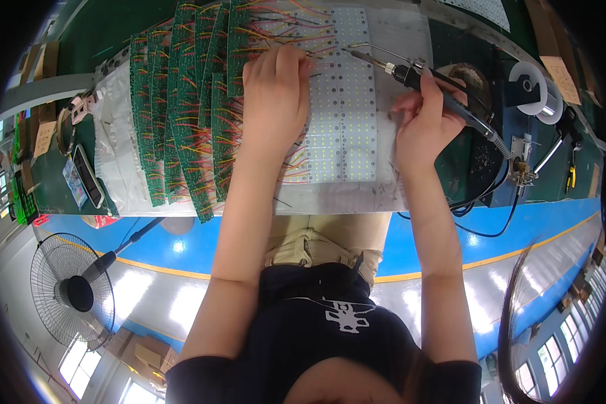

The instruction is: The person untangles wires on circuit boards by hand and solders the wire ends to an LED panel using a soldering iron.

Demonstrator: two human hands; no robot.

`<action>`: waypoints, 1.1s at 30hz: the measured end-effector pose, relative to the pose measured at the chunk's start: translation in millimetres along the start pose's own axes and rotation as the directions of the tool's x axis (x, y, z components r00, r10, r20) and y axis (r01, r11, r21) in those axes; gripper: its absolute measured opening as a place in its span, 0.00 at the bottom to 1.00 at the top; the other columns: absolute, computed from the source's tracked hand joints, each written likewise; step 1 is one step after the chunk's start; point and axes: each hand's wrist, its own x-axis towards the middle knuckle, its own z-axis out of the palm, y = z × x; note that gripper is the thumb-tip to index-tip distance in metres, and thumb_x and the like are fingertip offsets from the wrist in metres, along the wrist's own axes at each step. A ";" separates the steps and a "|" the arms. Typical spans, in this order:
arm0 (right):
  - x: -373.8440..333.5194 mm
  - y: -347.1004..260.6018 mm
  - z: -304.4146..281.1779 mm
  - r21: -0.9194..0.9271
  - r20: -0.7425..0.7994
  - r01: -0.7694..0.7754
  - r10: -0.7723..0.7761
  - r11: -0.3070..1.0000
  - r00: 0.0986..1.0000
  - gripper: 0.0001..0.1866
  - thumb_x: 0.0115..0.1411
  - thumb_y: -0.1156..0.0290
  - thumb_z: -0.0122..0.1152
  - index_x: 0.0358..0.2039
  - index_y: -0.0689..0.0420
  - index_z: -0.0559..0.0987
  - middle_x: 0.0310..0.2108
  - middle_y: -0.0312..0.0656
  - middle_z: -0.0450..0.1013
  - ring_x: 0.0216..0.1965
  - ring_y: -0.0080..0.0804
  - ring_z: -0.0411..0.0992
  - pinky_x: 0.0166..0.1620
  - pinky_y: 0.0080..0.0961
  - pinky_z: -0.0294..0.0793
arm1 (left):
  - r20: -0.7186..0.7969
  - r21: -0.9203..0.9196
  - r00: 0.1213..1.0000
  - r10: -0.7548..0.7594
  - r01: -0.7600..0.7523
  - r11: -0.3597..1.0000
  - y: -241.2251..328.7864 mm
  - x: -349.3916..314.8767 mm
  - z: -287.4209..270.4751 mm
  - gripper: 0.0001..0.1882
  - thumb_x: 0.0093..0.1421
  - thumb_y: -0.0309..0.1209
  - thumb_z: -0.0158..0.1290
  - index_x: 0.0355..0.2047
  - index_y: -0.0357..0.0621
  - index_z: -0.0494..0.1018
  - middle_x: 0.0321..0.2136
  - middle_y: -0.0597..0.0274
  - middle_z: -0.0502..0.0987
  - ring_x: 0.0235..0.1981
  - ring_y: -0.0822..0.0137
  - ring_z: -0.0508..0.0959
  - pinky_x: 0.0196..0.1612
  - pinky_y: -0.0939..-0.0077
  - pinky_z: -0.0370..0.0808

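My right hand (427, 124) grips a black soldering iron (404, 74) with a thin metal solder guide beside its tip. The tip points left, over the upper part of the white LED boards (343, 128). My left hand (276, 91) is closed, knuckles up, at the boards' left edge among red and yellow wires (296, 30); whatever its fingertips pinch is hidden. Left of it, overlapping green circuit boards (182, 101) lie in a fanned stack, with wires sticking out of them.
A solder spool (535, 94) stands at the right, near yellow-handled pliers (571, 176) and the iron's cable (485, 232). A phone (87, 176) lies at the left of the table. Beyond the table's near edge stands a fan (74, 289).
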 end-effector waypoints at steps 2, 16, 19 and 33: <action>0.0 -1.1 0.2 -0.001 -0.016 0.008 -0.008 1.000 1.000 0.08 0.56 0.76 0.58 0.28 0.62 0.67 0.14 0.39 0.65 0.10 0.23 0.63 0.15 0.17 0.61 | -0.050 0.029 0.998 -0.028 0.029 0.999 -0.4 0.3 5.3 0.04 0.57 0.24 0.51 0.32 0.41 0.67 0.26 0.56 0.73 0.29 0.53 0.73 0.35 0.62 0.65; -1.3 5.5 -1.8 0.066 0.010 0.037 -0.037 0.997 0.999 0.08 0.55 0.76 0.60 0.28 0.66 0.71 0.19 0.39 0.68 0.14 0.20 0.66 0.18 0.17 0.64 | -0.071 0.127 0.997 -0.038 0.047 0.991 1.3 3.9 13.3 0.05 0.56 0.27 0.54 0.29 0.42 0.67 0.24 0.59 0.73 0.26 0.55 0.74 0.32 0.63 0.66; -1.0 5.1 -1.2 0.060 0.013 0.042 -0.043 0.997 0.999 0.08 0.55 0.76 0.60 0.28 0.66 0.71 0.19 0.39 0.68 0.14 0.20 0.66 0.18 0.17 0.64 | -0.068 0.136 0.997 -0.040 0.049 0.990 0.9 3.3 13.1 0.05 0.56 0.27 0.54 0.28 0.42 0.68 0.24 0.60 0.73 0.26 0.56 0.74 0.32 0.64 0.66; -2.1 2.8 1.6 0.038 0.012 0.030 -0.031 0.999 0.999 0.06 0.55 0.78 0.57 0.27 0.64 0.69 0.17 0.38 0.65 0.12 0.20 0.63 0.17 0.20 0.66 | -0.065 0.149 0.997 -0.037 0.046 0.988 1.8 2.8 12.3 0.06 0.57 0.27 0.54 0.28 0.42 0.68 0.24 0.60 0.73 0.26 0.57 0.74 0.33 0.64 0.66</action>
